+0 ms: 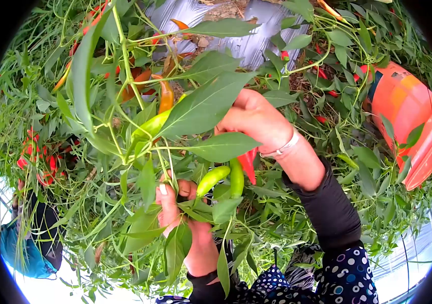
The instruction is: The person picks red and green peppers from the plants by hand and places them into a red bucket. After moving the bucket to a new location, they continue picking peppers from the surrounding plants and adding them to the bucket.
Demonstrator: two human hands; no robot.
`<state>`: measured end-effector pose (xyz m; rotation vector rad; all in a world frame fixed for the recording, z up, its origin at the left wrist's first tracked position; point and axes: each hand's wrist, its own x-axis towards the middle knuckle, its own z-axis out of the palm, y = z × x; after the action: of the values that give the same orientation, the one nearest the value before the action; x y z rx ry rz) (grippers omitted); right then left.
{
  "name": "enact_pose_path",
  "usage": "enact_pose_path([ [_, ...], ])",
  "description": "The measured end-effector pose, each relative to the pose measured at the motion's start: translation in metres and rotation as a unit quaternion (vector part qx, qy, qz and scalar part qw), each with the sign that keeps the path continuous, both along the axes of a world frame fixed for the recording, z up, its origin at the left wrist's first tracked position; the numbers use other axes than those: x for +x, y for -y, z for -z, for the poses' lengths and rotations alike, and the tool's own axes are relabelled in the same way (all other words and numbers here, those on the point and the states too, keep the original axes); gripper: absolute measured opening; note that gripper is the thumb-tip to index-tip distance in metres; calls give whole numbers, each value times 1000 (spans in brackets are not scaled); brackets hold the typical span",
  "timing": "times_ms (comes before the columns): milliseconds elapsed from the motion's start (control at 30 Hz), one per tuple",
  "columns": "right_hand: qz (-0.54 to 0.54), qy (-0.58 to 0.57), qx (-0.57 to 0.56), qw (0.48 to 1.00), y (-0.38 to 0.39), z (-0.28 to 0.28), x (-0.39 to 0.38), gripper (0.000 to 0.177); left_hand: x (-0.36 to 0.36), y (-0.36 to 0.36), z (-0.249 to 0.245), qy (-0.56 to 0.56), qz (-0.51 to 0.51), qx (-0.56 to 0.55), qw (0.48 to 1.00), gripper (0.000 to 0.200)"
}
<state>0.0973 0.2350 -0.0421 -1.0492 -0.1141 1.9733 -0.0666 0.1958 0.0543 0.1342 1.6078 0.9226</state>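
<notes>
My left hand is closed around a green stem of a pepper plant, thumb and fingers pinching it. Close beside it hang two green chili peppers, a pale one and a darker one. My right hand is above and to the right, its fingers curled in behind a large leaf that hides the fingertips. A red chili pepper shows just below this hand; whether the hand holds it cannot be seen. Left of the right hand are a yellow-green pepper and an orange pepper.
An orange-red bucket lies tilted among the plants at the right. Silver plastic sheeting covers ground at the top. Red peppers cluster at the left, above a teal and black item. Dense leaves and stems surround both arms.
</notes>
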Motion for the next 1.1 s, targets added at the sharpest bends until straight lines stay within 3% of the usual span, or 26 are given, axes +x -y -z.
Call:
enact_pose_path([
  [67,-125,259,173,942,2,33,-24,31,4,-1,3,-66,-6,-24,997,24],
  [100,-132,452,320,823,-11,23,-30,30,2,-1,9,-67,14,0,998,25],
  [133,-120,554,438,698,-10,35,-34,29,0,-1,12,-65,34,16,997,26],
  [200,-144,411,339,834,-18,30,-41,27,1,-1,11,-54,-1,31,998,27],
  [233,-144,411,341,833,-22,24,-41,27,2,0,11,-41,-31,36,998,27],
  [300,-138,481,382,777,-23,11,-40,25,-1,3,13,-74,-3,32,997,26],
  [333,-61,470,370,799,-14,21,-47,23,-2,5,15,-103,26,25,994,25],
  [433,-89,531,349,767,-3,6,-31,24,10,0,6,-73,4,8,997,29],
  [533,-192,506,320,778,9,-11,-14,21,12,1,6,-98,43,-8,994,35],
  [567,-207,509,302,779,15,-12,-13,25,6,2,6,-57,72,-12,996,30],
  [600,-206,510,298,780,23,-15,-12,25,6,2,5,-16,100,-15,995,25],
  [667,-159,547,285,771,36,-21,-11,25,16,4,4,-36,102,-27,994,25],
  [733,-199,507,264,796,52,-28,-9,22,16,6,9,-75,87,6,993,27],
  [767,-186,486,256,814,63,-31,-7,23,12,4,5,-5,109,8,994,28],
  [800,-173,464,249,832,72,-33,-4,24,15,4,5,-5,110,8,994,28],
  [833,-79,431,185,880,82,-33,-2,24,18,4,5,-30,99,11,995,28],
  [900,68,420,106,899,100,-22,16,21,18,5,6,-59,105,11,993,27],
  [933,148,297,-7,943,104,-22,30,16,18,5,7,-60,105,12,993,27],
  [967,243,237,-41,940,104,-20,45,11,19,5,7,-61,103,16,993,27],
  [1000,269,208,-58,939,102,-16,66,8,20,5,6,-61,100,18,993,28],
  [1100,226,278,-77,930,58,-5,103,13,31,3,3,-100,68,10,993,27],
])
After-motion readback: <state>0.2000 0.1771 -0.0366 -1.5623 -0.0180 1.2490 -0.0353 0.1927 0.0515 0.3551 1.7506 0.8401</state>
